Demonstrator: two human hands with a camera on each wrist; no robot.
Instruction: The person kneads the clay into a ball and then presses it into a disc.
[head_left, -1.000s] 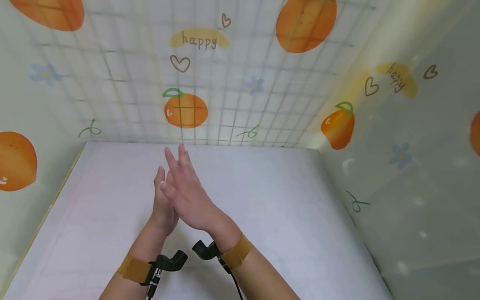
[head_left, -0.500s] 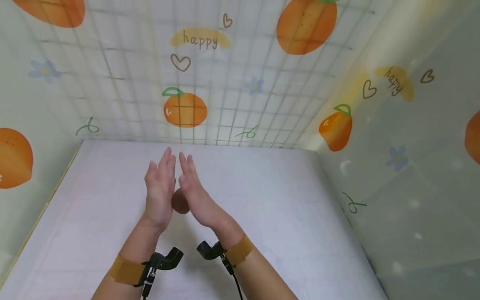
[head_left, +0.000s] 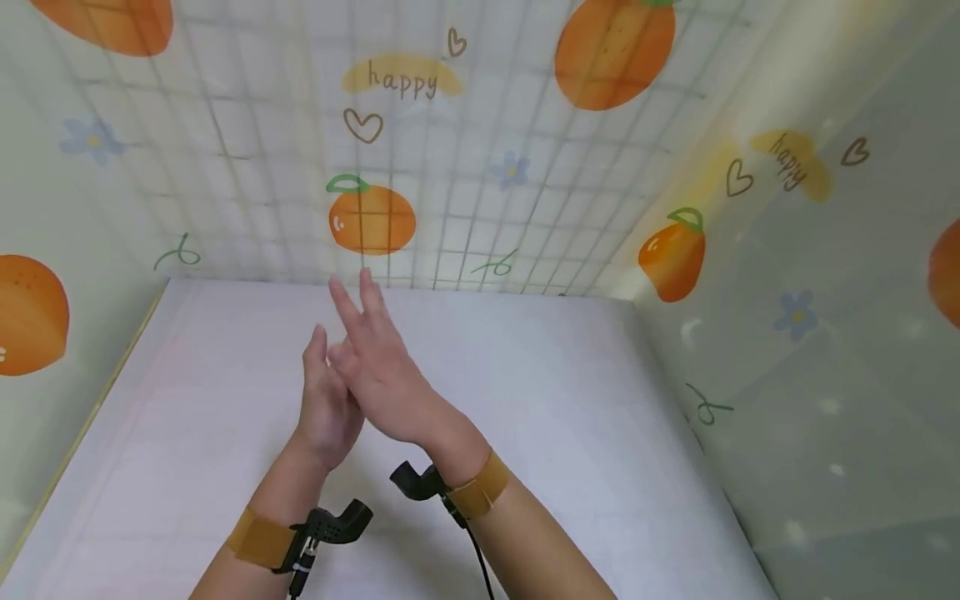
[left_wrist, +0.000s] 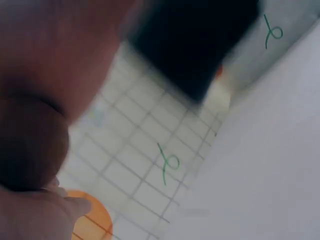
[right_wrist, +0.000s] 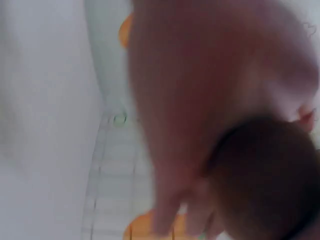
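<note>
A smooth brown ball point(left_wrist: 32, 145) sits between my two palms. It also shows dark and blurred in the right wrist view as a round ball point(right_wrist: 265, 180), while in the head view the hands hide it. My left hand point(head_left: 328, 417) is raised over the table, palm turned inward, its thumb pointing up. Across it lies my right hand point(head_left: 386, 379), slanted up and to the left with fingers extended and somewhat spread. Both palms press the ball from opposite sides. Most of the left fingers are hidden behind the right hand.
Beneath the hands spreads a white table point(head_left: 540, 433). A printed curtain point(head_left: 450, 167) with oranges hangs over a wire grid at the back, and more curtain point(head_left: 840, 400) closes the right side. Each wrist carries a black camera point(head_left: 341, 523) on a tan band.
Half a second ago the hands were level with the ball visible between them. My right hand has since slid forward and over the left, covering the ball in the head view.
</note>
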